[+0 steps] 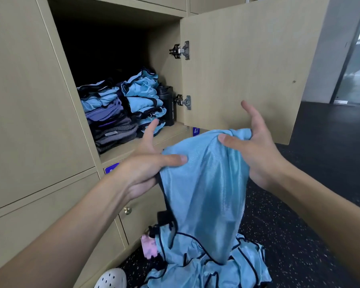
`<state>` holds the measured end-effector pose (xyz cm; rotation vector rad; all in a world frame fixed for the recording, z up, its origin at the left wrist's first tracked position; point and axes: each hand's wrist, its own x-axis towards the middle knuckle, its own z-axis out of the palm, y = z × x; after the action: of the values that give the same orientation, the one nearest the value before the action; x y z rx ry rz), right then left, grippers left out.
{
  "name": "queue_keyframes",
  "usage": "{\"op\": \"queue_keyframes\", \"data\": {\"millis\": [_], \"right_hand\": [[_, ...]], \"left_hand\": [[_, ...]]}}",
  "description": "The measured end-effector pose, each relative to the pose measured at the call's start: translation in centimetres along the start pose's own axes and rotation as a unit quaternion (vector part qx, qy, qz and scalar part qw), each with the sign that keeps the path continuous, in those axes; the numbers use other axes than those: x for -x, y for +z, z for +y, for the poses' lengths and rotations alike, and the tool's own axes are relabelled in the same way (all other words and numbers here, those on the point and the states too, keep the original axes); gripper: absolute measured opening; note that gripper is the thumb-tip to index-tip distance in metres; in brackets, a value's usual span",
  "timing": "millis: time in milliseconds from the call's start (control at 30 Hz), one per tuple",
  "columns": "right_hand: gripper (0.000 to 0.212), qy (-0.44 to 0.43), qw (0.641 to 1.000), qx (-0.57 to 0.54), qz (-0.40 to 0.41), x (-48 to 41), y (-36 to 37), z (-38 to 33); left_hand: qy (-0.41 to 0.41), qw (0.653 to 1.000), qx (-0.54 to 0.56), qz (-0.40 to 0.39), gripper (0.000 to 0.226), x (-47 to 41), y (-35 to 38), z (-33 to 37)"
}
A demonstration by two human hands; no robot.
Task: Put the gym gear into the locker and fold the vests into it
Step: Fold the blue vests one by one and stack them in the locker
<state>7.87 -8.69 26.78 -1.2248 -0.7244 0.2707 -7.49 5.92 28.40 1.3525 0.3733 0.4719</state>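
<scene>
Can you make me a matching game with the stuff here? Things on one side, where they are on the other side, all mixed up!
Things:
1. blue vest
2. black bottle
3. white shoe
4. locker door

Where or how:
A. swung open
B. down on the floor, bottom left of the picture
C. pinched by the left hand and the right hand
D. standing inside the locker, at its right side

Pairs: 1-C, 2-D, 3-B, 4-A.

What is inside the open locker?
A left stack and a right stack of folded clothes, with blue vests, plus a black bottle. The dark back behind them cannot be seen.
</scene>
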Motion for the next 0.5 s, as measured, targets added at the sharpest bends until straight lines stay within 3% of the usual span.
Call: {"op": "queue_keyframes", "data": {"millis": [100,200,267,367,500], "right_hand": [[0.088,0.038,0.999,0.005,0.019,-0.2,-0.7,0.2],[0.105,0.093,0.992,0.052,-0.062,0.0,-1.1,0.2],[0.104,0.107,0.99,0.053,-0.07,0.2,-1.3,0.0],[0.089,0.094,0.995,0.033,0.012,-0.4,-1.8,-0.2],[0.039,0.077,0.992,0.096,0.034,-0.4,-1.4,0.3]], "left_hand": [[0.015,0.999,0.027,0.042,0.104,-0.5,0.1,0.1],[0.039,0.995,0.039,0.084,0.096,-0.8,-0.2,0.1],[0.048,0.994,0.019,0.098,0.093,-0.8,-0.6,0.0],[0.048,0.993,-0.004,0.104,0.08,-0.7,-1.0,0.3],[0.043,0.995,-0.015,0.084,0.027,-0.7,-0.9,0.5]]}}
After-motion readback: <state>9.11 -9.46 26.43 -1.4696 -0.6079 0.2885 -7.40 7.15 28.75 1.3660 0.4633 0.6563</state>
